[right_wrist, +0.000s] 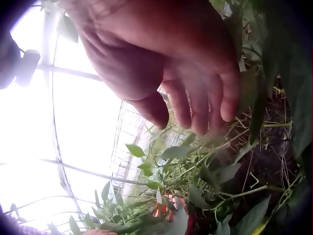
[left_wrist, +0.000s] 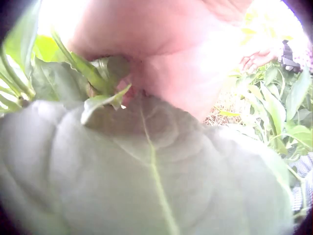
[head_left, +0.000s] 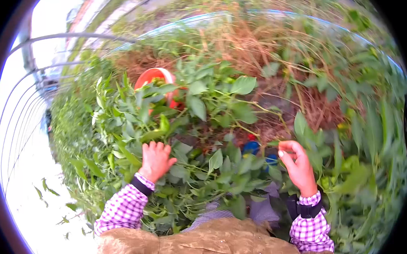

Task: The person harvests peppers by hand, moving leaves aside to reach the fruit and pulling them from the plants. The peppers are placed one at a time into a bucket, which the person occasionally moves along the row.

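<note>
My left hand (head_left: 155, 162) reaches into the leafy pepper plants, thumb apart from the fingers in the head view. Beyond its fingers are light green peppers (head_left: 151, 136). In the left wrist view, a broad leaf (left_wrist: 151, 166) covers much of the view below the palm (left_wrist: 171, 63) and hides most of the fingers; I cannot tell if they grip anything. My right hand (head_left: 298, 166) is raised above the foliage on the right, with fingers loosely bent. Nothing shows between these fingers (right_wrist: 198, 107) in the right wrist view, where stems and leaves (right_wrist: 178, 152) are below them.
A red bucket (head_left: 171, 78) with green contents stands tilted among the plants ahead. Dry straw (head_left: 317, 107) covers the ground. Metal hoops (head_left: 70, 36) arch on the left, and a blue hose-like line (head_left: 293, 15) runs along the back. Blue shapes (head_left: 251, 147) show low between leaves.
</note>
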Action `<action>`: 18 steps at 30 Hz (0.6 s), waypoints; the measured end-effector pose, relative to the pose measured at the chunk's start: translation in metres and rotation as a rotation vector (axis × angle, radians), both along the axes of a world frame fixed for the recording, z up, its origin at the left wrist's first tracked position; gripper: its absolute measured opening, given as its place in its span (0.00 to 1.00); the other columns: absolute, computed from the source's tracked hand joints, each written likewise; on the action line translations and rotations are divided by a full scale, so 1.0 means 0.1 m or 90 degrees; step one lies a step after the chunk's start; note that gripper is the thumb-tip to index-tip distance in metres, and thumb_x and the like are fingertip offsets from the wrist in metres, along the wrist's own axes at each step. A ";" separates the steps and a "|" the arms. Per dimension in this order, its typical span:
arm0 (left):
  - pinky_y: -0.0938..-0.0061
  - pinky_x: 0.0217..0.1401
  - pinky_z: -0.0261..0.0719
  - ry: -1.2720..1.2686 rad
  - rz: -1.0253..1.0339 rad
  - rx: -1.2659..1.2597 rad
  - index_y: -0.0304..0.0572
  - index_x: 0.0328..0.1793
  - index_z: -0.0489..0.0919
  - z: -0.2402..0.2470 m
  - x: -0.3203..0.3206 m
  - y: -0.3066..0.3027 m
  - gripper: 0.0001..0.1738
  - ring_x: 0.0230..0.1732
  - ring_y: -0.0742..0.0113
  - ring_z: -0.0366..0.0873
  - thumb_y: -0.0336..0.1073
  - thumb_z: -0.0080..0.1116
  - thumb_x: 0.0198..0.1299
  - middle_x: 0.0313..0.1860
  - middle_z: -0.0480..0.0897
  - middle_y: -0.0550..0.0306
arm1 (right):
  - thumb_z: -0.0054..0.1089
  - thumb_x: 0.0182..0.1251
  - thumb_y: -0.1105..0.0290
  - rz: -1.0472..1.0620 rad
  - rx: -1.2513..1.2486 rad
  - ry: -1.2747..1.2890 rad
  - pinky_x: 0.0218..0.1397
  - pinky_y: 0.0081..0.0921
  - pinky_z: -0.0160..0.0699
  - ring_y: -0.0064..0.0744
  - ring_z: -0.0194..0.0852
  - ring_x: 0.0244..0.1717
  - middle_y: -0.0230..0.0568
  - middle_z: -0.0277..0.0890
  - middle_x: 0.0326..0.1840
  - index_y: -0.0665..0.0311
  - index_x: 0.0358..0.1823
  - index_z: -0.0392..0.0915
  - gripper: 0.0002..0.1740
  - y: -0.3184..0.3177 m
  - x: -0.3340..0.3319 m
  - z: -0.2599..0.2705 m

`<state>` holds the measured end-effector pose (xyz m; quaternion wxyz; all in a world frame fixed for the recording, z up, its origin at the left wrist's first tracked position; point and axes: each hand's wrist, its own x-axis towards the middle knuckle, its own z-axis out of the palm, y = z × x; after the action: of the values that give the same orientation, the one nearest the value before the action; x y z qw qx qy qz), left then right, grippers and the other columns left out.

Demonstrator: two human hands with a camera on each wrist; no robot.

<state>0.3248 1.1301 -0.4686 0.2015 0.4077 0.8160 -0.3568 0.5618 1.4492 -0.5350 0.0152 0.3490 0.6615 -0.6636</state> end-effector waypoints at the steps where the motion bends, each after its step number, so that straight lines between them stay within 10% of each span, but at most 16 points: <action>1: 0.57 0.52 0.65 0.000 0.022 0.016 0.47 0.49 0.78 0.11 0.11 -0.05 0.28 0.49 0.58 0.71 0.60 0.58 0.53 0.42 0.78 0.56 | 0.59 0.63 0.70 0.026 -0.005 -0.006 0.50 0.27 0.73 0.32 0.77 0.46 0.40 0.78 0.42 0.66 0.46 0.76 0.12 -0.01 -0.05 0.04; 7: 0.61 0.47 0.66 0.003 0.114 0.073 0.46 0.45 0.77 0.84 0.66 -0.09 0.25 0.45 0.59 0.71 0.57 0.59 0.52 0.39 0.75 0.57 | 0.61 0.58 0.70 0.233 0.236 0.084 0.46 0.33 0.75 0.45 0.78 0.40 0.48 0.79 0.38 0.68 0.43 0.77 0.13 0.00 -0.22 -0.02; 12: 0.59 0.50 0.66 0.009 0.177 0.135 0.47 0.51 0.76 0.76 0.71 -0.29 0.27 0.48 0.59 0.71 0.58 0.58 0.53 0.42 0.75 0.57 | 0.60 0.58 0.71 0.302 0.059 0.014 0.41 0.29 0.78 0.34 0.80 0.35 0.48 0.80 0.36 0.71 0.45 0.76 0.15 0.07 -0.54 -0.18; 18: 0.58 0.51 0.65 0.016 0.208 0.189 0.46 0.50 0.76 0.74 0.69 -0.38 0.26 0.47 0.57 0.71 0.54 0.62 0.51 0.42 0.76 0.56 | 0.52 0.67 0.73 0.284 0.054 0.183 0.50 0.24 0.73 0.26 0.76 0.43 0.42 0.79 0.39 0.72 0.46 0.76 0.11 0.18 -1.45 0.83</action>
<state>0.3935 1.0917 -0.3951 0.1841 0.2908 0.9173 -0.2003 0.4168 1.4675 -0.4516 0.0523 0.0975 0.7448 -0.6581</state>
